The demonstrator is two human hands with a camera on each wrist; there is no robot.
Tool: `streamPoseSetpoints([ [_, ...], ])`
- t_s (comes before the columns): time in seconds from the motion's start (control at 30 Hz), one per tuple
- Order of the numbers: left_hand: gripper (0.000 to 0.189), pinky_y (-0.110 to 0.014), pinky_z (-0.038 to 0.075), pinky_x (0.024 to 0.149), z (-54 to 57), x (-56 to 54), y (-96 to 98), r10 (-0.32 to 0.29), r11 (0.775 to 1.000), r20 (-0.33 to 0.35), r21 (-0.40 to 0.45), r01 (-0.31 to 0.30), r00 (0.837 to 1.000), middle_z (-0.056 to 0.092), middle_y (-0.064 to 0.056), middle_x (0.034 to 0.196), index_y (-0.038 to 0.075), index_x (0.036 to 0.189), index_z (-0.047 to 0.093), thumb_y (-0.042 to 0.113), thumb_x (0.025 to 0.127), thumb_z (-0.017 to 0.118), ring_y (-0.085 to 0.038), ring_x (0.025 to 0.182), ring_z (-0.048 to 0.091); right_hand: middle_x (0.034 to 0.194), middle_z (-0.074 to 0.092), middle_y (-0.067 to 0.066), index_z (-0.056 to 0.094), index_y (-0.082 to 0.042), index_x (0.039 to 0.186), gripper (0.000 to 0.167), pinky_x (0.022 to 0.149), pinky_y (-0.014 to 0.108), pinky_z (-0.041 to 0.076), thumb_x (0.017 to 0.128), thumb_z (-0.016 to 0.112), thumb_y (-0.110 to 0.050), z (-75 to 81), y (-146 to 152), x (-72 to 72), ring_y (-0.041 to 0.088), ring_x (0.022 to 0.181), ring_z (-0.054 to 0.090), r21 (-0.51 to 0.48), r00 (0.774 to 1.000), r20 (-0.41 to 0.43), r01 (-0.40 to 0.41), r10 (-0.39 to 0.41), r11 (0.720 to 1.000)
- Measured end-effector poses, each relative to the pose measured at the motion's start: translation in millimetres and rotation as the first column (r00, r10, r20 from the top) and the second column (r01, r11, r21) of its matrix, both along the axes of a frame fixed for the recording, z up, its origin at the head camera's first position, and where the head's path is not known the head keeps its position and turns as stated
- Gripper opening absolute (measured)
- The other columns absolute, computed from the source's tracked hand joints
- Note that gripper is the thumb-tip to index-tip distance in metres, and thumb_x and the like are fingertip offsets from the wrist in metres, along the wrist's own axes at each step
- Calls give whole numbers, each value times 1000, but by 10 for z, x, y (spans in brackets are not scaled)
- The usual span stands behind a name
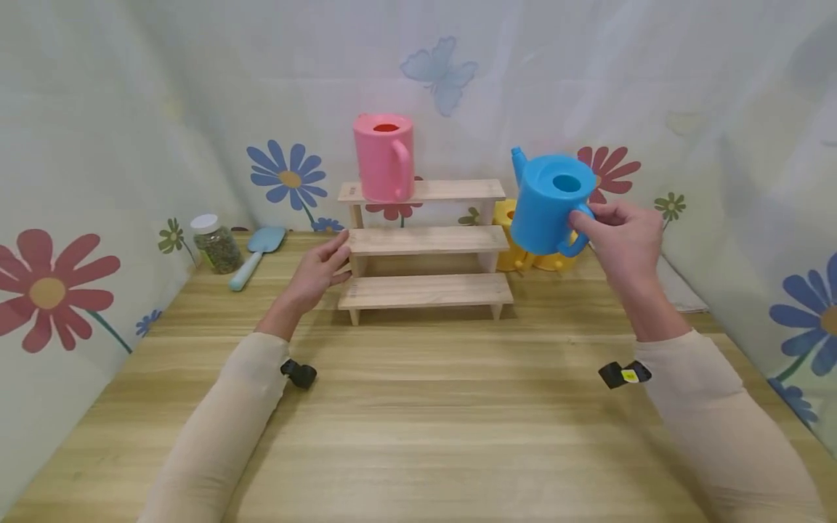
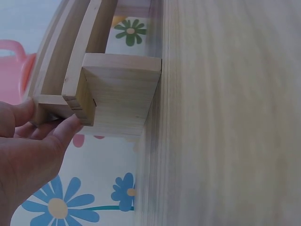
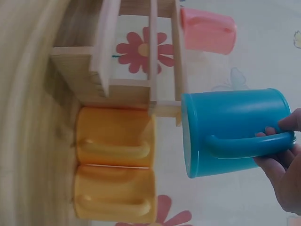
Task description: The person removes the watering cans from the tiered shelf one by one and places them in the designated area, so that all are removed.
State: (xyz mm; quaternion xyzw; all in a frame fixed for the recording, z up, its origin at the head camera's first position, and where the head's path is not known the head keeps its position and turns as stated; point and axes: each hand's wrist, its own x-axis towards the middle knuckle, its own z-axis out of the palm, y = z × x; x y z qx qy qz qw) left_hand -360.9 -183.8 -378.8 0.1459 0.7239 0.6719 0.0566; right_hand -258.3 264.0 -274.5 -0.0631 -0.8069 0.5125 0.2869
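My right hand (image 1: pixel 624 236) grips the handle of a blue watering can (image 1: pixel 549 203), holding it raised beside the right end of a three-step wooden stand (image 1: pixel 425 240). The can's spout points up and left in the head view. At the stand's left end, my left hand (image 1: pixel 318 272) holds the edge of the middle step, thumb and fingers (image 2: pixel 70 125) around the board's end. A pink watering can (image 1: pixel 375 163) sits on the left part of the top step. Two yellow watering cans (image 3: pixel 115 136) stand side by side behind the stand's right end, partly hidden in the head view.
On the left of the wooden table (image 1: pixel 418 428) are a clear jar (image 1: pixel 221 250) with a white lid and a light blue hand trowel (image 1: pixel 256 258). A pale cloth (image 1: pixel 680 290) lies by the right edge. Flower-printed curtains (image 1: pixel 523 73) enclose the table's back and sides.
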Motion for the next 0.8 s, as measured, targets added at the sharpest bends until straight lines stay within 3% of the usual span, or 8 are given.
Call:
streamPoseSetpoints([
  [0.3, 55, -50, 37, 113, 15, 2, -6, -4, 1000, 5, -3, 4, 1000, 11, -7, 167, 16, 160, 23, 24, 109, 43, -32, 148, 23, 108, 74, 12, 71, 2, 117, 57, 89, 41, 54, 88, 75, -47, -340, 132, 173, 24, 109, 58, 76, 989, 148, -19, 8, 997],
  [0.5, 57, -52, 35, 113, 36, -1, -12, -6, 1000, -21, -3, 6, 1000, 10, -6, 167, 14, 160, 22, 25, 108, 43, -32, 149, 20, 103, 75, 10, 71, 2, 117, 57, 96, 49, 54, 89, 74, -48, -503, 163, 209, 30, 108, 64, 68, 972, 229, -76, 58, 995],
  [0.67, 56, -53, 35, 114, 24, 2, -6, -22, 1000, -10, -1, 22, 1000, 10, -4, 167, 14, 160, 22, 23, 108, 43, -31, 149, 19, 99, 76, 9, 71, 3, 116, 53, 88, 39, 54, 89, 76, -43, -643, 183, 226, 24, 105, 59, 48, 965, 250, -96, 81, 994],
  [0.8, 55, -54, 33, 115, 17, 10, -17, -17, 1000, 3, 20, 17, 1000, 9, -3, 167, 14, 160, 22, 22, 109, 42, -30, 150, 18, 106, 73, 15, 70, 4, 117, 50, 81, 25, 54, 91, 75, -39, -718, 192, 213, 23, 102, 57, 55, 957, 268, -126, 107, 991],
])
